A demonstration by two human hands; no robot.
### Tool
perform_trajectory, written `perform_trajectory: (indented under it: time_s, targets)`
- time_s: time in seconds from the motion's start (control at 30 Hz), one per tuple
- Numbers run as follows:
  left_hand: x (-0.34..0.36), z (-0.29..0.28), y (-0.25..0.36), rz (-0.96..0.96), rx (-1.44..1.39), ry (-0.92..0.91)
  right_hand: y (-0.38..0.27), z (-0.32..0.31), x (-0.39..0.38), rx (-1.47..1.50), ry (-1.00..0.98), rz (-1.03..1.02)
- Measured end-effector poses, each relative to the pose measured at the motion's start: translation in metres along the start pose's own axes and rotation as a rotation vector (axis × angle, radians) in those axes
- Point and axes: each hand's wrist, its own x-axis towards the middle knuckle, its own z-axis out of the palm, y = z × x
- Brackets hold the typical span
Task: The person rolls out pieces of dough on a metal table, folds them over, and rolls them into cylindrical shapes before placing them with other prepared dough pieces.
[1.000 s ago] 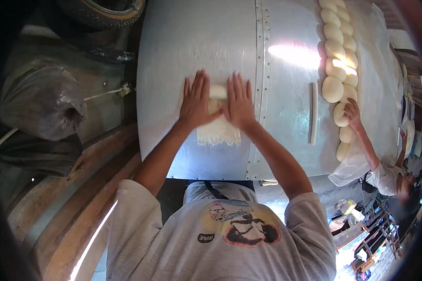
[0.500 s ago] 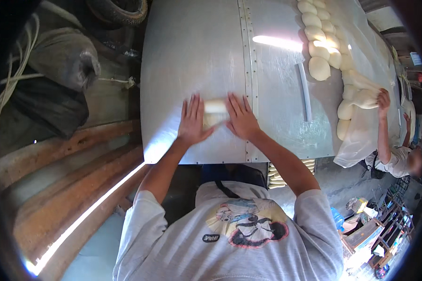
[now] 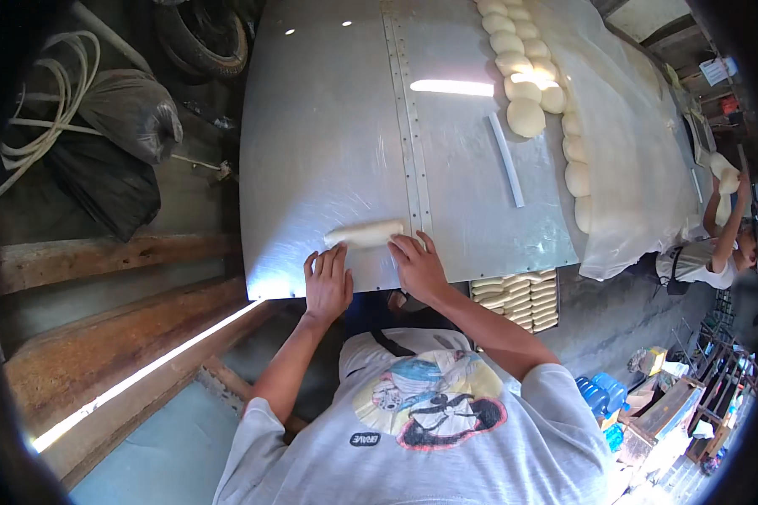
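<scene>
A long pale dough roll lies crosswise on the metal tabletop, close to its near edge. My left hand is at the table edge, fingers bent and apart, fingertips by the roll's near left side. Over the roll's right end my right hand rests its fingertips, fingers slightly spread and curved. Neither hand is wrapped round the dough.
Rounded dough balls line the table's right part, some beside a translucent plastic sheet. A pale strip lies between. Below the edge sits a tray of dough rolls. At far right a co-worker lifts dough.
The dough under my hands is now longer and thinner. My hands have drawn back toward the near edge, fingers bending. The co-worker has let the plastic sheet down and now holds dough.
</scene>
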Motion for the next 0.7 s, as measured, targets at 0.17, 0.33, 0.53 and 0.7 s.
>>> perform_trajectory:
  time_s: [0.17, 0.33, 0.53, 0.7]
  targets:
    - [0.055, 0.020, -0.020, -0.058, -0.093, -0.151, -0.013, -0.030, 0.079, -0.085, 0.006, 0.091]
    - [0.125, -0.018, -0.054, -0.064, 0.086, 0.043, 0.008, -0.058, 0.166, -0.175, 0.166, -0.013]
    - [0.250, 0.010, -0.109, -0.385, -0.653, 0.126, 0.038, -0.025, 0.318, 0.043, -0.132, 0.127]
    - [0.105, 0.048, 0.004, -0.095, -0.179, -0.270, 0.010, 0.035, 0.121, -0.099, -0.180, 0.097]
